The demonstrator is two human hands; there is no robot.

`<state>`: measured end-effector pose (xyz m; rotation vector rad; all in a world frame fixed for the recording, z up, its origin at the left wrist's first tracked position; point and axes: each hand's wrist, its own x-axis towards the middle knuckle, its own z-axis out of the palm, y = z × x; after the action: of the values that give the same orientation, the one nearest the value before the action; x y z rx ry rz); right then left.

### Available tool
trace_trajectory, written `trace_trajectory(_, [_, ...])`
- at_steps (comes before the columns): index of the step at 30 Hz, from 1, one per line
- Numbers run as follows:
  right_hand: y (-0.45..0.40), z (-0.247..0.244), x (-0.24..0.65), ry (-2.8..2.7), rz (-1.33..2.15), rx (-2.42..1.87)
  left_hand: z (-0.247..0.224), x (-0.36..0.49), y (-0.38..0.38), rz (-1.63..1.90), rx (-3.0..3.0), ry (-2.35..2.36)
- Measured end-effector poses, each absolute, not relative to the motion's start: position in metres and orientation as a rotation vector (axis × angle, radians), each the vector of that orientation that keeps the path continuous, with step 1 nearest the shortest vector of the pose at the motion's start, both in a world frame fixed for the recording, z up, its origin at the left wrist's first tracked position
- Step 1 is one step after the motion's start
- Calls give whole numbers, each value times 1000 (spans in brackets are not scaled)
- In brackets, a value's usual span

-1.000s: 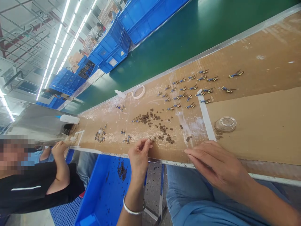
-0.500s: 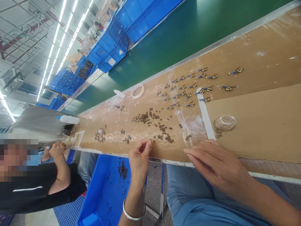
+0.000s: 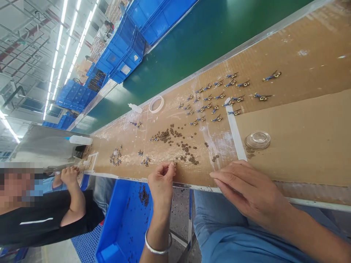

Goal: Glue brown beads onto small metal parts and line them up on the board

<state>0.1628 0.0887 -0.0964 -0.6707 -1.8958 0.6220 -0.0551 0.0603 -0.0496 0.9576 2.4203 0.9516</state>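
My left hand (image 3: pixel 162 178) is over the near edge of the cardboard-covered bench (image 3: pixel 298 146), thumb and forefinger pinched together. Something tiny shows at the fingertips, too small to name. Just beyond it lie loose small brown discs (image 3: pixel 193 160), with a denser heap of brown discs (image 3: pixel 164 136) farther back. My right hand (image 3: pixel 246 184) rests at the bench edge with fingers stretched out side by side, and no object is visible in it. Beyond the discs, several small painted figurines (image 3: pixel 216 118) in blue and yellow lie on their sides.
A clear glass dish (image 3: pixel 257 140) sits to the right. A tape roll (image 3: pixel 156 104) and a white squeeze bottle (image 3: pixel 135 107) lie near the green conveyor belt (image 3: pixel 192 47). Below the bench is a blue bin (image 3: pixel 117 219); a co-worker (image 3: pixel 55 215) sits at the left.
The view has shifted slightly, so the bench items appear a little farther left. My left hand keeps its pinch, and my right hand stays stretched out at the edge.
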Motion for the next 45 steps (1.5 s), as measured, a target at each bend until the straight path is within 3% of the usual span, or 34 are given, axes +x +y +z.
trace_trajectory(14, [89, -95, 165, -1834, 692, -636, -50, -53, 62, 791, 1013, 2526])
trace_trajectory(25, [90, -96, 164, -1812, 709, -643, -48, -46, 70, 347, 1331, 2738])
trace_trajectory(28, [90, -96, 164, -1814, 676, -649, -47, -47, 68, 456, 1279, 2695])
trace_trajectory(35, [88, -90, 156, -1792, 756, -636, -24, -28, 44, 1088, 966, 2153])
trace_trajectory(45, [79, -77, 145, -1711, 907, -563, 1, 2, 20, 1101, 951, 1870])
